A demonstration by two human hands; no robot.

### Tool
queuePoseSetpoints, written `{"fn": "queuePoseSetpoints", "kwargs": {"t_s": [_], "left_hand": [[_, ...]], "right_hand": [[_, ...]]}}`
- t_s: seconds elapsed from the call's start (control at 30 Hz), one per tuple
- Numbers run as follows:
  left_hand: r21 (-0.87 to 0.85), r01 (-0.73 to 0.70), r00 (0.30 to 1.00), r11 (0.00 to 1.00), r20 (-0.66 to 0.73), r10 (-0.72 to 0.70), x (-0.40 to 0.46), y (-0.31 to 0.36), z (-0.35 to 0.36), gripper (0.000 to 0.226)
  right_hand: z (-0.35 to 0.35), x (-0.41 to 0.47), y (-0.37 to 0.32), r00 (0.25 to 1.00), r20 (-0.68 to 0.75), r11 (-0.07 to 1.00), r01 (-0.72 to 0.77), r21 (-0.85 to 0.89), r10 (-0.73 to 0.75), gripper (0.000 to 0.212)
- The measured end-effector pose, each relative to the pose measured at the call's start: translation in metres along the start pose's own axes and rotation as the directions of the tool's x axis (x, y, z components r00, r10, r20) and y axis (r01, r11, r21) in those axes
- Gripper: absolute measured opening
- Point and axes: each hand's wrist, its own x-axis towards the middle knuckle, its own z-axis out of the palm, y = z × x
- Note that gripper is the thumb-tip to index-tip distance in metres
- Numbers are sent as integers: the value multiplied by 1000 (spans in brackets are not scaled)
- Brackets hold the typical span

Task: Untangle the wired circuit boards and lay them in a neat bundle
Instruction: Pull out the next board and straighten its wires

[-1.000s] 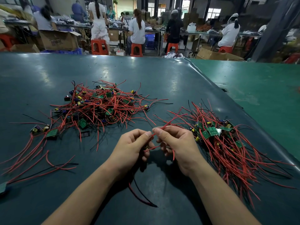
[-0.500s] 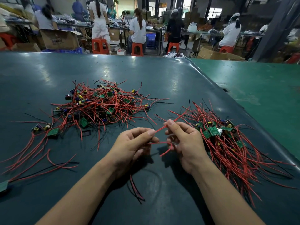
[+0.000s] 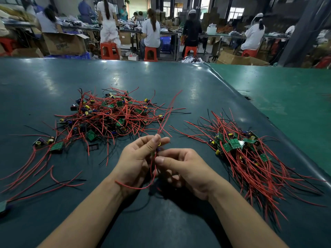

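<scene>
A tangled heap of small green circuit boards with red and black wires (image 3: 111, 115) lies left of centre on the dark green table (image 3: 179, 83). A combed bundle of the same boards (image 3: 238, 145) lies at the right, its wires trailing toward me. Between them, my left hand (image 3: 138, 158) pinches one wired board (image 3: 158, 146) between thumb and fingertips; its red wires stick up and away, and one loops down under my wrist. My right hand (image 3: 186, 169) is curled beside it, thumb touching the same wires. The board itself is mostly hidden by my fingers.
Loose boards with long red wires (image 3: 55, 146) lie spread at the near left, and another board (image 3: 2, 205) sits at the left edge. A lighter green table (image 3: 286, 97) adjoins on the right. People sit on orange stools at benches beyond the far edge.
The held wires swung from pointing right toward the bundle to pointing up and away. My left hand rose and took the pinch near the board; my right hand dropped lower.
</scene>
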Motion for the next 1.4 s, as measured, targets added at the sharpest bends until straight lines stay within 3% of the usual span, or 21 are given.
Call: {"fn": "queuePoseSetpoints", "kwargs": {"t_s": [0.2, 0.33, 0.5, 0.8, 0.97, 1.1, 1.2, 1.4], "left_hand": [[73, -18, 997, 997, -73, 24, 0, 1, -4, 30], [82, -20, 997, 996, -72, 26, 0, 0, -4, 35], [-16, -36, 998, 999, -55, 35, 2, 3, -8, 16], [-101, -96, 994, 990, -55, 91, 2, 8, -9, 12], [-111, -85, 996, 990, 20, 88, 0, 6, -8, 9], [-117, -93, 989, 989, 105, 106, -3, 7, -9, 18], [-107, -93, 979, 990, 171, 110, -4, 9, -12, 38], [-103, -88, 975, 991, 196, 107, -4, 10, -11, 52]], "right_hand": [[-6, -2, -4, 1000, 12, 1000, 11, 5, -11, 14], [-8, -3, -6, 1000, -6, 1000, 26, 4, -26, 7], [-14, 0, -8, 992, -124, 999, 27, 47, -21, 4], [-19, -2, -13, 996, -77, 997, 52, 62, -48, 9], [-19, -5, -18, 995, -95, 989, 13, 147, 1, 20], [-18, -6, -22, 993, -118, 975, 31, 221, -5, 22], [-18, -6, -23, 992, -127, 964, 56, 262, -23, 23], [-20, -6, -23, 991, -132, 949, 50, 313, -9, 25]]}}
